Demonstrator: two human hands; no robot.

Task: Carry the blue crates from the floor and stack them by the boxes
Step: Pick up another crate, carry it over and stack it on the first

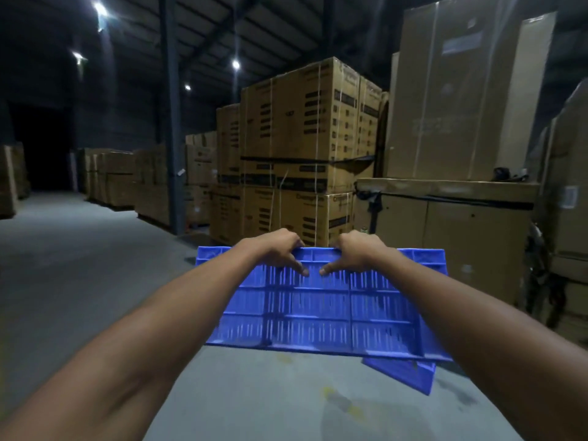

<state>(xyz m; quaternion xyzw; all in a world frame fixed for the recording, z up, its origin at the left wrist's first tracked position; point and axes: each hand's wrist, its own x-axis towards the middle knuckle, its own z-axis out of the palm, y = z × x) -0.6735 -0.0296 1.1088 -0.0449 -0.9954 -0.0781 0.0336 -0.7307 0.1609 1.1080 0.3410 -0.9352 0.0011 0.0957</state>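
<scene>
Grey concrete floor (79, 281): cardboard boxes (286, 192), blue crate (404, 374).

My left hand (280, 251) and right hand (356, 253) grip the far rim of a blue crate (318, 307), held before the stacked cardboard boxes (302, 154). A second blue crate (404, 375) lies on the floor (79, 265) beneath the held one.

1. Blue crate (321, 310): slotted plastic, held up off the floor with its ribbed wall facing the camera, gripped along the top rim near the middle by both hands.
2. Second crate (404, 375): blue, on the floor just below the first, mostly hidden, only a corner showing.
3. Boxes (302, 154): brown cardboard, stacked high, beyond the crates.
</scene>
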